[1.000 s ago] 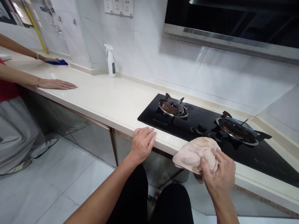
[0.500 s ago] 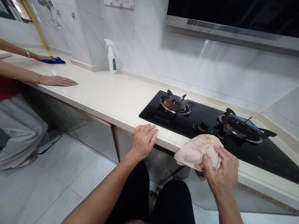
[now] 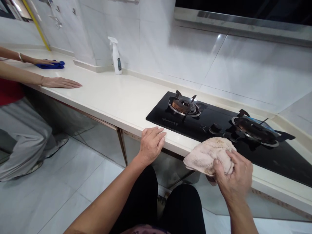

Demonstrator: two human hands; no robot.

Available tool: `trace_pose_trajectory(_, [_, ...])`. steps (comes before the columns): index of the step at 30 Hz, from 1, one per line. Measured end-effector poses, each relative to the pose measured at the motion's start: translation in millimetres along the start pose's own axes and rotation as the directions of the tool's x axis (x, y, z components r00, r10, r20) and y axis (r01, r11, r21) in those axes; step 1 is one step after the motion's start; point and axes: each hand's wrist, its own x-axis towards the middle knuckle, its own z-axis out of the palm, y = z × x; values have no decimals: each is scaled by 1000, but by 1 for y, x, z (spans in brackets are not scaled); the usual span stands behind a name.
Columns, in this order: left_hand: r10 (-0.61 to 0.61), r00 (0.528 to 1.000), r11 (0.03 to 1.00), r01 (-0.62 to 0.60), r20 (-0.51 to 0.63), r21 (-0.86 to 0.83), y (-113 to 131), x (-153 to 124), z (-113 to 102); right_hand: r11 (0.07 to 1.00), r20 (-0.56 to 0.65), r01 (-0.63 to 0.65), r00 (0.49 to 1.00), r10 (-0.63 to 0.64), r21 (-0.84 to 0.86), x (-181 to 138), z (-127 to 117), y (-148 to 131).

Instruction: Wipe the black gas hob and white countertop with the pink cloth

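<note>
A folded, off-white terry cloth with brownish stains (image 3: 206,156) is gripped in my right hand (image 3: 236,175), thumb on top. It is held at the counter's front edge, in front of the black gas stove (image 3: 200,125). Whether its underside touches the counter I cannot tell. My left hand (image 3: 151,144) lies with its fingers stretched over the front edge of the cream countertop (image 3: 104,100), just left of the stove's near corner, and holds nothing.
On the stove stand a left burner (image 3: 185,107) and a right burner (image 3: 255,130). A white spray bottle (image 3: 116,58) stands against the wall. At the left, another person's hand presses a blue cloth (image 3: 52,65); their other hand (image 3: 60,82) lies flat. A range hood (image 3: 234,24) hangs above.
The co-worker's blue cloth has slid slightly left. My view has tilted down a little. My left hand and my right hand with the cloth keep nearly the same places at the counter edge.
</note>
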Motion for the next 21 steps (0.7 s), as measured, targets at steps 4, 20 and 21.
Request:
trace_pose_trajectory(4, [-5,1000,1000,5,7,1,0,0,0,999,-16,43,999,-43,-7,-2,0,4])
trace_pose_trajectory(20, [-27,999,999,28,29,-18,0,-1,3,999,-13,52,999,-53,-15,-3,-1,4])
trace_pose_trajectory(21, [-33,999,999,33,35,-16,0,-1,3,999,-14,50,999,-51,-15,-3,-1,5])
